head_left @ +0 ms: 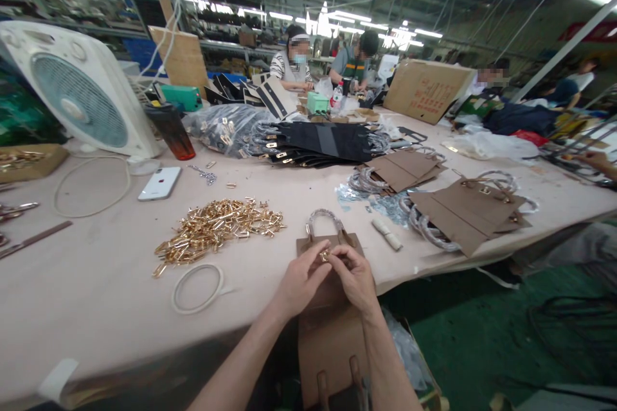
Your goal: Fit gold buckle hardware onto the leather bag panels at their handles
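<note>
A brown handbag panel [332, 334] lies over the table's front edge and hangs down toward me. Its plastic-wrapped handle [324, 215] stands up at the far end. Over the panel, my left hand [302, 279] and my right hand [354, 276] meet, fingertips closed on a small gold metal fitting [324, 255]. Exactly how the fitting sits against the panel is hidden by the fingers. To the left of my hands spreads a heap of gold fittings [216, 228]. A roll of tape [197, 289] lies in front of that heap.
More brown bag panels [470, 212] and a small rolled piece [387, 234] lie to the right. Black panels [322, 141] are stacked behind. A phone [160, 183], a dark tumbler [173, 131] and a fan [77, 90] stand left. Co-workers sit across the table.
</note>
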`<action>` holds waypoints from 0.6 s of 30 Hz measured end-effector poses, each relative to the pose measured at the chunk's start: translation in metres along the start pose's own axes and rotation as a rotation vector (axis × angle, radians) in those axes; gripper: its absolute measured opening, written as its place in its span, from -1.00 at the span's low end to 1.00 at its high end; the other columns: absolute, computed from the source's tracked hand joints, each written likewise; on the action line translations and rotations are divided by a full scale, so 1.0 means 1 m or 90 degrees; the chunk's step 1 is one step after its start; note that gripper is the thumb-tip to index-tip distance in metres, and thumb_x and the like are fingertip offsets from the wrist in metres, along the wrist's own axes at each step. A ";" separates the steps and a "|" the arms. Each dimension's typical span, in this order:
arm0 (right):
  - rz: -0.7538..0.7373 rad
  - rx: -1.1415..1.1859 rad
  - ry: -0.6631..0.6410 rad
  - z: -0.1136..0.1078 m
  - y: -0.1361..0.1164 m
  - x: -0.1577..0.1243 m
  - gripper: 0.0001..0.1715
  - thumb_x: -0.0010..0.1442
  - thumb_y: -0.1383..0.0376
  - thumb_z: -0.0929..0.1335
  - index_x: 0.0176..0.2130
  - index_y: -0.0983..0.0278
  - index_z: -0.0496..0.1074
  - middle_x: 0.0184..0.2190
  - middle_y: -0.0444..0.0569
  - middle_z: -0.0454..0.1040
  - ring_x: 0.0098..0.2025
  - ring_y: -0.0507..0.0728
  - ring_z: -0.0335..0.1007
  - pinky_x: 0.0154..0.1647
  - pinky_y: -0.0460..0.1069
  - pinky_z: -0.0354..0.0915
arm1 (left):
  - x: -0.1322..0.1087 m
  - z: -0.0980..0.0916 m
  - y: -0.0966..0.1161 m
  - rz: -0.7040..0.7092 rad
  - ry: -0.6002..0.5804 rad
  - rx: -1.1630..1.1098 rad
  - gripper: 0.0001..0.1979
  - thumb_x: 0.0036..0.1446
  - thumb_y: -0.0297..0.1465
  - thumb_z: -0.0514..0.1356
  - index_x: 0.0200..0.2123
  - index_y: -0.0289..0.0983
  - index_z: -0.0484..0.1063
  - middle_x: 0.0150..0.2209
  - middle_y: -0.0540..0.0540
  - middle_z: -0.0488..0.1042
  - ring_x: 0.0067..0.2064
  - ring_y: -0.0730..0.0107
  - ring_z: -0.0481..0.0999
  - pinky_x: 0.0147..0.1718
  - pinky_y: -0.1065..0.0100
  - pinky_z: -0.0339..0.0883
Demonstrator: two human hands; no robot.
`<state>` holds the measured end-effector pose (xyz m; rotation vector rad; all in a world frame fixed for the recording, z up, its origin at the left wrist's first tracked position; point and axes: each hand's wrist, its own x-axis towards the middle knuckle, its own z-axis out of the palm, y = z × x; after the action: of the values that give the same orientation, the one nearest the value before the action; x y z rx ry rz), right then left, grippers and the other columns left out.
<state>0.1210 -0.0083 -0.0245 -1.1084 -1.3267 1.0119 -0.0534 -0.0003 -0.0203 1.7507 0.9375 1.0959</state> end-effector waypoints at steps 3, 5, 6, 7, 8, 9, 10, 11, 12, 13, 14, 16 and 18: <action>-0.056 -0.060 0.012 0.000 -0.001 0.002 -0.85 0.33 0.17 0.43 -0.24 0.20 0.51 -0.25 -0.06 0.54 -0.18 0.13 0.49 -0.09 0.00 0.40 | 0.000 0.002 0.001 0.036 0.057 0.026 -0.68 0.38 -0.31 0.20 0.15 -0.19 0.53 0.13 -0.14 0.59 0.16 0.23 0.57 0.21 0.18 0.45; -0.088 -0.083 0.008 0.000 -0.002 0.002 -0.86 0.35 0.19 0.42 -0.25 0.19 0.50 -0.24 -0.06 0.52 -0.15 0.14 0.47 -0.06 0.01 0.38 | 0.000 0.002 0.000 0.034 0.087 0.033 -0.74 0.38 -0.31 0.21 0.06 -0.19 0.59 0.04 -0.13 0.64 0.08 0.23 0.62 0.17 0.19 0.48; -0.095 -0.087 0.003 0.000 -0.003 0.002 -0.88 0.35 0.20 0.41 -0.24 0.19 0.50 -0.24 -0.06 0.51 -0.14 0.14 0.47 -0.06 0.01 0.37 | 0.000 0.002 0.000 0.018 0.095 0.028 -0.74 0.37 -0.29 0.21 0.04 -0.19 0.60 0.02 -0.13 0.66 0.04 0.23 0.64 0.14 0.20 0.51; -0.096 -0.087 -0.004 0.000 -0.004 0.001 -0.88 0.37 0.21 0.40 -0.23 0.18 0.49 -0.23 -0.06 0.50 -0.15 0.14 0.47 -0.07 0.01 0.37 | 0.000 0.002 0.000 -0.005 0.096 0.016 -0.73 0.36 -0.27 0.22 0.04 -0.19 0.60 0.00 -0.13 0.67 -0.01 0.23 0.66 0.10 0.21 0.54; -0.094 -0.087 -0.010 0.001 -0.005 0.001 -0.89 0.38 0.21 0.39 -0.23 0.18 0.48 -0.24 -0.07 0.49 -0.16 0.13 0.46 -0.09 0.01 0.37 | 0.000 0.001 -0.001 -0.031 0.094 -0.001 -0.71 0.36 -0.25 0.23 0.05 -0.20 0.60 -0.02 -0.13 0.68 -0.06 0.24 0.68 0.04 0.22 0.57; -0.093 -0.089 -0.016 0.001 -0.006 0.000 -0.88 0.39 0.22 0.38 -0.23 0.18 0.47 -0.24 -0.07 0.47 -0.18 0.12 0.46 -0.11 0.01 0.36 | 0.000 0.001 -0.001 -0.059 0.089 -0.023 -0.69 0.35 -0.23 0.23 0.05 -0.21 0.60 -0.05 -0.13 0.69 -0.13 0.25 0.70 -0.03 0.24 0.60; -0.094 -0.093 -0.020 0.001 -0.007 -0.001 -0.88 0.40 0.22 0.37 -0.23 0.17 0.46 -0.25 -0.08 0.46 -0.19 0.12 0.45 -0.12 0.00 0.36 | 0.000 0.001 -0.001 -0.086 0.081 -0.048 -0.67 0.34 -0.21 0.24 0.06 -0.22 0.60 -0.09 -0.12 0.70 -0.19 0.26 0.71 -0.11 0.27 0.63; -0.100 -0.101 -0.021 0.001 -0.008 -0.001 -0.88 0.41 0.23 0.36 -0.23 0.17 0.45 -0.25 -0.08 0.45 -0.18 0.12 0.44 -0.12 0.01 0.36 | -0.001 0.001 -0.001 -0.108 0.073 -0.072 -0.66 0.34 -0.20 0.24 0.06 -0.23 0.60 -0.13 -0.12 0.71 -0.25 0.28 0.71 -0.17 0.29 0.64; -0.111 -0.110 -0.020 0.002 -0.008 -0.002 -0.88 0.41 0.24 0.35 -0.23 0.17 0.45 -0.24 -0.07 0.45 -0.17 0.13 0.44 -0.11 0.01 0.35 | 0.000 0.001 -0.001 -0.124 0.067 -0.094 -0.66 0.33 -0.20 0.24 0.06 -0.25 0.60 -0.17 -0.11 0.72 -0.29 0.29 0.71 -0.21 0.31 0.64; -0.125 -0.121 -0.020 0.002 -0.008 -0.002 -0.89 0.41 0.25 0.35 -0.22 0.17 0.44 -0.23 -0.06 0.45 -0.15 0.13 0.44 -0.09 0.02 0.35 | 0.000 0.001 0.000 -0.136 0.061 -0.110 -0.65 0.33 -0.20 0.24 0.05 -0.26 0.60 -0.20 -0.10 0.72 -0.32 0.30 0.71 -0.23 0.33 0.64; -0.140 -0.133 -0.018 0.002 -0.008 -0.003 -0.91 0.41 0.27 0.35 -0.21 0.17 0.44 -0.22 -0.05 0.45 -0.14 0.14 0.44 -0.07 0.03 0.35 | 0.000 0.000 0.000 -0.145 0.058 -0.122 -0.65 0.32 -0.21 0.24 0.05 -0.27 0.60 -0.23 -0.09 0.72 -0.33 0.30 0.71 -0.24 0.34 0.64; -0.174 -0.154 -0.009 0.003 -0.007 -0.005 -0.93 0.40 0.31 0.34 -0.19 0.17 0.44 -0.21 -0.04 0.46 -0.13 0.15 0.43 -0.07 0.04 0.36 | 0.000 -0.001 0.002 -0.152 0.052 -0.131 -0.65 0.32 -0.22 0.24 0.03 -0.30 0.60 -0.29 -0.08 0.71 -0.34 0.30 0.71 -0.25 0.35 0.63; -0.204 -0.172 0.005 0.004 -0.005 -0.006 -0.92 0.39 0.34 0.34 -0.18 0.16 0.45 -0.20 -0.03 0.46 -0.13 0.15 0.43 -0.07 0.04 0.36 | 0.000 -0.003 0.003 -0.151 0.045 -0.129 -0.65 0.32 -0.22 0.24 0.03 -0.31 0.60 -0.35 -0.07 0.70 -0.35 0.30 0.71 -0.26 0.36 0.62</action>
<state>0.1162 -0.0155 -0.0207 -1.0505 -1.6083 0.6053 -0.0557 -0.0003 -0.0162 1.4066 1.0110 1.0630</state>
